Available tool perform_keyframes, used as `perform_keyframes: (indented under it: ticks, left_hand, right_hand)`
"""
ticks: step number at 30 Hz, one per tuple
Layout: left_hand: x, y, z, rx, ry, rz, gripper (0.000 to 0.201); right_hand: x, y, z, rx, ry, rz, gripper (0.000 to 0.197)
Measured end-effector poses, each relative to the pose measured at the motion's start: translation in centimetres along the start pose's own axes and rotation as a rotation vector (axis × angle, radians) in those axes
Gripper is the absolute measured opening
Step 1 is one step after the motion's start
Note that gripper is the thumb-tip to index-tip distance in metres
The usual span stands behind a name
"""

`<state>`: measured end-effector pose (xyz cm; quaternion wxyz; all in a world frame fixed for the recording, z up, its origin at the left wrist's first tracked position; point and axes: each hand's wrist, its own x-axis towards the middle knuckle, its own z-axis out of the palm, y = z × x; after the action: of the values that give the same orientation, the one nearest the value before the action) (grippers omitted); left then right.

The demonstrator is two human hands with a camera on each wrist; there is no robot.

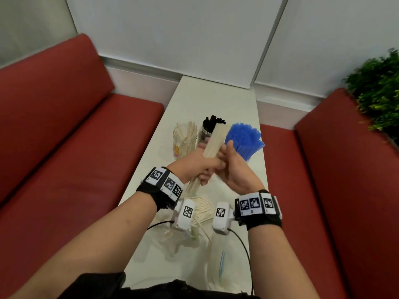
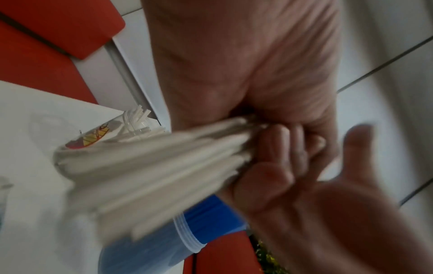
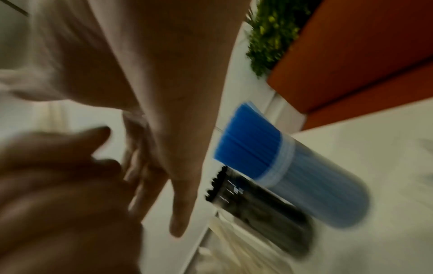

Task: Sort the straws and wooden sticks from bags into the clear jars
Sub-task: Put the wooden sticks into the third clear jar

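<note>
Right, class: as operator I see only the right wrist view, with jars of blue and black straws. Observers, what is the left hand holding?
Observer: The left hand grips a bundle of wooden sticks, raised above the table.
Operator: Is there a third jar?
Observer: Yes, a clear jar left of the black straws already holds wooden sticks.
Operator: Anything left to sort?
Observer: A pile of thin sticks lies on the table beneath the wrists.
</note>
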<state>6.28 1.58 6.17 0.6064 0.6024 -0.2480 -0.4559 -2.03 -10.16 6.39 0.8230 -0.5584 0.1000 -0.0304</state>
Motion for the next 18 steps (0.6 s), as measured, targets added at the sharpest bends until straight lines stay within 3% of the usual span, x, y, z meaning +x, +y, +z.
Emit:
perform_keyframes:
  ticks: [2, 3, 4, 7, 10, 12, 15, 18]
  left_hand:
    - [-0.3, -0.3, 0.1, 0.072, -0.168, -0.098, 0.028]
    - [-0.4, -0.4, 0.2, 0.076, -0.25, -0.11, 0.033]
    - [-0.5, -0.6, 0.2, 0.049, -0.319, -0.103, 0.038]
    - [-1.0, -1.3, -0.5, -0.165, -0.452, -0.091, 0.055]
    - [-0.7, -2.3, -1.4, -0.365, -0.334, -0.138, 0.07]
    - [-0.1, -2.7, -1.7, -0.511, -0.191, -0.164, 0.065]
    - [0.6, -2.5, -1.8, -0.732, -0.107, -0.197, 0.054]
    - [0.6, -2.2, -1.6, -0.764, -0.092, -0.256, 0.046]
  right_hand:
    - [-0.2, -2.6, 0.9, -0.082, -0.047, -0.106, 0.056]
    - [-0.2, -3.6, 1.3, -0.103, -0.031, -0.135, 0.039]
    - [-0.1, -4.3, 1.8, -0.106, 0.002, -0.16, 0.033]
    - [-0.3, -6.4, 3.3, 0.014, 0.069, -0.259, 0.044]
    - [-0.5, -7.9, 4.3, 0.025, 0.102, -0.4, 0.043]
    - [-0.5, -8.3, 5.0, -0.041, 0.106, -0.458, 0.041]
    - [0.0, -7.4, 6.0, -0.097, 0.103, -0.442, 0.027]
    - [0.5, -5.5, 6.6, -0.156, 0.119, -0.393, 0.029]
